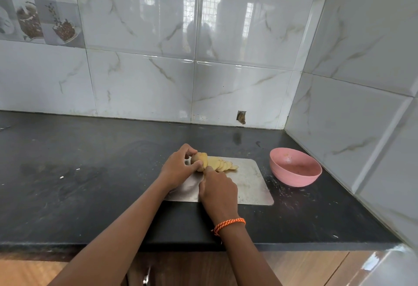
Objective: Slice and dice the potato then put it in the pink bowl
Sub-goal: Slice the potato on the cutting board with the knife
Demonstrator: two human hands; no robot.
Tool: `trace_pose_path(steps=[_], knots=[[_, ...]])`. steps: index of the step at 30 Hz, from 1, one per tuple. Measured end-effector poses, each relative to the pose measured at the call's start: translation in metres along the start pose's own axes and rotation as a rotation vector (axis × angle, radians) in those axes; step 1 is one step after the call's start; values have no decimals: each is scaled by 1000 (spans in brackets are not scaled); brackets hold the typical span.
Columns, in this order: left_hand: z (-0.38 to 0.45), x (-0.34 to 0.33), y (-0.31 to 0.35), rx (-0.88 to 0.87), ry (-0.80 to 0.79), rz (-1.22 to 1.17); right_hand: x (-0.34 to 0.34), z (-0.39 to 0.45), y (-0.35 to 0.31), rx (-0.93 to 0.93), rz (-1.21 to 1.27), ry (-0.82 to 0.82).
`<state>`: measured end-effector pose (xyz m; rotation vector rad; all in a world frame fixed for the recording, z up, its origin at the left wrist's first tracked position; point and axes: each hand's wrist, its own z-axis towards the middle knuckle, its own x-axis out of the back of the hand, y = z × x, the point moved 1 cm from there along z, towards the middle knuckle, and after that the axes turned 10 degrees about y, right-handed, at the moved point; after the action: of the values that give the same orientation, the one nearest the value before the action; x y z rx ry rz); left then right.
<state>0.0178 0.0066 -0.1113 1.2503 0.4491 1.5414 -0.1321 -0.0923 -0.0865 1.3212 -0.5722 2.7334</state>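
Note:
A yellow potato (200,160) lies on a steel cutting board (251,184). Its uncut left end is held by my left hand (178,169), fingers curled round it. A fan of several cut slices (222,165) leans to the right of that end. My right hand (218,189) is closed around a knife handle, which it hides almost fully; the blade sits at the cut face of the potato. The pink bowl (296,173) stands upright to the right of the board, apart from it, with nothing but a few specks inside.
The black counter (79,172) runs left and forward to its front edge. Tiled walls close the back and the right side, right behind the pink bowl. Small crumbs lie around the board.

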Motion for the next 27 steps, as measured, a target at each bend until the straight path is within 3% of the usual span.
trace_pose_path(steps=[11,27], knots=[[-5,2,11,46,-29,-8,5,-7,5,-134,36,22],[-1,2,3,-11,-38,-20,11,0,1,-74,25,141]])
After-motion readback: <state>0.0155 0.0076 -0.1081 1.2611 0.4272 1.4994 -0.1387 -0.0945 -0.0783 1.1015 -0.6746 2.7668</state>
